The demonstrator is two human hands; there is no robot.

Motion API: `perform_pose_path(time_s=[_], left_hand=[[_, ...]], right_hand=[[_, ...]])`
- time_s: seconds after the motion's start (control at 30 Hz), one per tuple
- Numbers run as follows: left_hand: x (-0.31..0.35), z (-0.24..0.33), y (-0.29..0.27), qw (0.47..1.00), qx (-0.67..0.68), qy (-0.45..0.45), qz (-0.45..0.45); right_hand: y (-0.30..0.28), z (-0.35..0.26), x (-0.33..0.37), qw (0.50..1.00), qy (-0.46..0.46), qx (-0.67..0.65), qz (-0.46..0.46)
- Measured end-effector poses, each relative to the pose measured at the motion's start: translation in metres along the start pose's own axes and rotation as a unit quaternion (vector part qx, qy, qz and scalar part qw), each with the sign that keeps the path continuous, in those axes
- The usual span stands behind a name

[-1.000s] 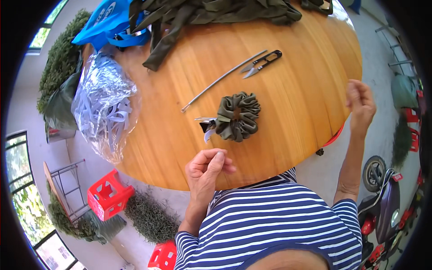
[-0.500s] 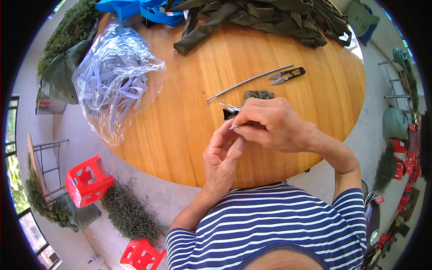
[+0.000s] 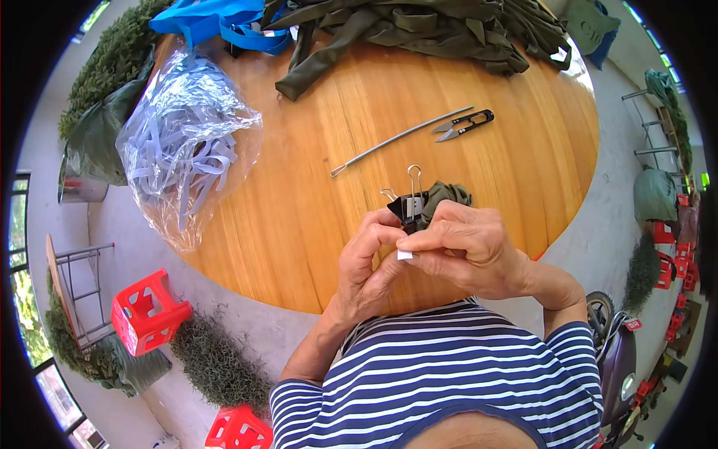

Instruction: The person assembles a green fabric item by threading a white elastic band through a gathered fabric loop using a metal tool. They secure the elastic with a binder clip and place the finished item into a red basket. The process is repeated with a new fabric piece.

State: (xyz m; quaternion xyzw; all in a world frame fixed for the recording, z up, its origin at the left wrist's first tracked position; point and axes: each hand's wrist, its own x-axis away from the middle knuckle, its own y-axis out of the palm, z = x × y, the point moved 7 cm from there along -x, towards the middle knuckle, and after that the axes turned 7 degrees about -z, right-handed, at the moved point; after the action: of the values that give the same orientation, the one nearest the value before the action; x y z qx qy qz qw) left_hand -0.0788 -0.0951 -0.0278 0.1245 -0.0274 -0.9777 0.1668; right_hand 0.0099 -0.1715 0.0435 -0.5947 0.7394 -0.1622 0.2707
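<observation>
My right hand [image 3: 473,251] is closed in a pinch, with the small white end of a flat strip [image 3: 404,255] showing below its fingertips. Against those fingertips, the thumb and index finger of my left hand [image 3: 369,263] are curled together; what lies between them is mostly hidden. Just beyond my fingers stands a black binder clip [image 3: 407,208], one wire handle sticking up. Bunched dark green fabric [image 3: 449,197] sits beside the clip, partly behind my right hand.
Across the round wooden table [image 3: 299,194] lie a thin metal rod with a looped end [image 3: 400,140] and black thread snips [image 3: 465,125]. A clear bag of pale flat strips [image 3: 191,142] is at the left. Dark green fabric straps [image 3: 419,37] and a blue bag [image 3: 217,22] are heaped at the far edge.
Both hands have come closer to my body, and my right hand has moved lower. The binder clip now shows upright and more fully, with more green fabric visible. The white end shows more.
</observation>
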Motion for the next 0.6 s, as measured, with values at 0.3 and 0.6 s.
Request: perform_pose_path(time_s=[0.3, 0.6], left_hand=[[0.001, -0.004, 0.003, 0.951, 0.282, -0.127, -0.004], [0.008, -0.015, -0.01, 0.941, 0.283, -0.165, 0.085]], right_hand=[[-0.002, 0.062, 0.011, 0.948, 0.23, -0.206, -0.079], [0.021, 0.043, 0.015, 0.958, 0.166, -0.162, -0.168]])
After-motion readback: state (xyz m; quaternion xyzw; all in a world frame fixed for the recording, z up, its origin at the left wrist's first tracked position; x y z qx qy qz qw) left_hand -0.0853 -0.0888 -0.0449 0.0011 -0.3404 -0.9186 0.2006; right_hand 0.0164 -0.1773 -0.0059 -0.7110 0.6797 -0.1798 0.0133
